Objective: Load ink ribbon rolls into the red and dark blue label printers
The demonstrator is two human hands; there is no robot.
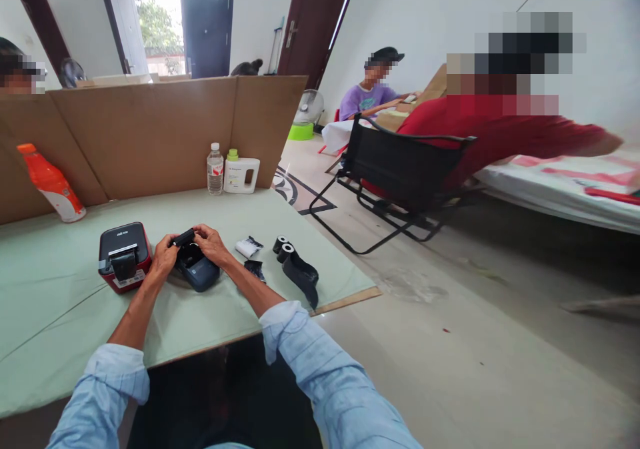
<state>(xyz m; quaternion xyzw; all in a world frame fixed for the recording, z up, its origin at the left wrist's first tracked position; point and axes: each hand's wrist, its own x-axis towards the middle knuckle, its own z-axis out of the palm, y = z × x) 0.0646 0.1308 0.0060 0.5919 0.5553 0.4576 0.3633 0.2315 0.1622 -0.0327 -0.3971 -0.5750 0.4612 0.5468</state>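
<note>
Both my hands hold a small black cartridge point(183, 237) just above an open dark blue label printer point(200, 270) on the pale green table point(60, 302). My left hand point(163, 257) grips the cartridge's left end with fingers curled. My right hand point(211, 242) pinches its right end. A red and black label printer point(123, 256) stands just left of my left hand.
Black tape rolls with a loose black strip point(295, 266) and a white wrapper point(249, 246) lie right of my hands. An orange bottle point(52, 183), a water bottle point(215, 169) and a white jug point(241, 173) stand by the cardboard screen point(150, 129). People sit at right near a black folding chair point(400, 169).
</note>
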